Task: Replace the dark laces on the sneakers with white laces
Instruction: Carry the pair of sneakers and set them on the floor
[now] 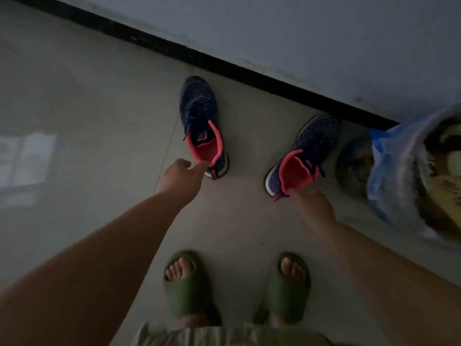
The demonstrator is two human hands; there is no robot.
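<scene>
Both hands' fingers (pixel 199 167) at sneakers' (pixel 202 121) pink heels

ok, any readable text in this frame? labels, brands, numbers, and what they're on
None readable.
Left sneaker: no legible brand or number.
Right sneaker: the same, knit pattern only.
Plastic bag by the wall: yellow and dark print inside, too blurred to read.
Green slippers: no marking visible.

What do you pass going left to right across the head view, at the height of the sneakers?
Left hand → left sneaker → right sneaker → plastic bag.
</scene>
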